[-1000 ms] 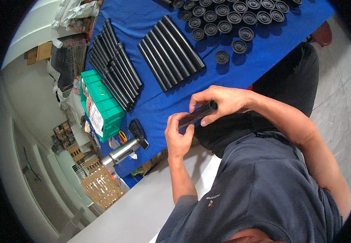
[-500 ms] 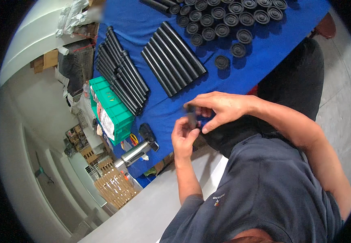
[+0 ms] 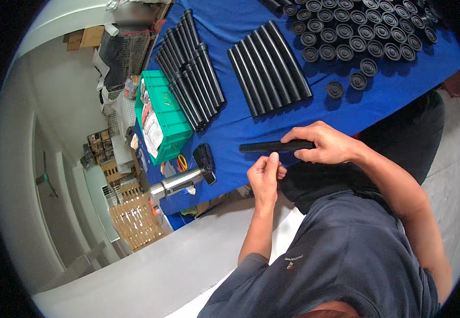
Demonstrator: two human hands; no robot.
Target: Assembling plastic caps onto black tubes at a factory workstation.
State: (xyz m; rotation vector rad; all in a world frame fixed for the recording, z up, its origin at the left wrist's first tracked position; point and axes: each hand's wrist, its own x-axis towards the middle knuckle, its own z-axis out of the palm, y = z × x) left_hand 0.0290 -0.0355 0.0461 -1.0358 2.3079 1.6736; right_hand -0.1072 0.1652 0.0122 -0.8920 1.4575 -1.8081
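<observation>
A straight black tube [image 3: 261, 147] lies crosswise over the near edge of the blue cloth. My right hand [image 3: 330, 144] grips its right end, thumb below and fingers over the top. Just under the tube's middle is my left hand [image 3: 264, 177], fingers curled and thumb pressed in, its thumb tip at the tube's lower edge. Whatever sits between those fingers, if anything, is hidden. Beyond them is a row of several thick black tubes [image 3: 270, 71] side by side. Round black ringed caps [image 3: 357, 45] stand in a cluster at the far right.
Slimmer black tubes with collars [image 3: 190, 71] are piled at the left, against a green crate [image 3: 172, 119] holding papers. A silver and black cylindrical tool [image 3: 185, 179] and yellow-handled scissors [image 3: 181, 162] lie near the table's left corner. My dark-clothed leg [image 3: 408, 138] is beside the right edge.
The blurred dark piece between my hands is gone from sight. My right hand now holds a long black tube, and my left hand has closed beneath it. The view has shifted.
</observation>
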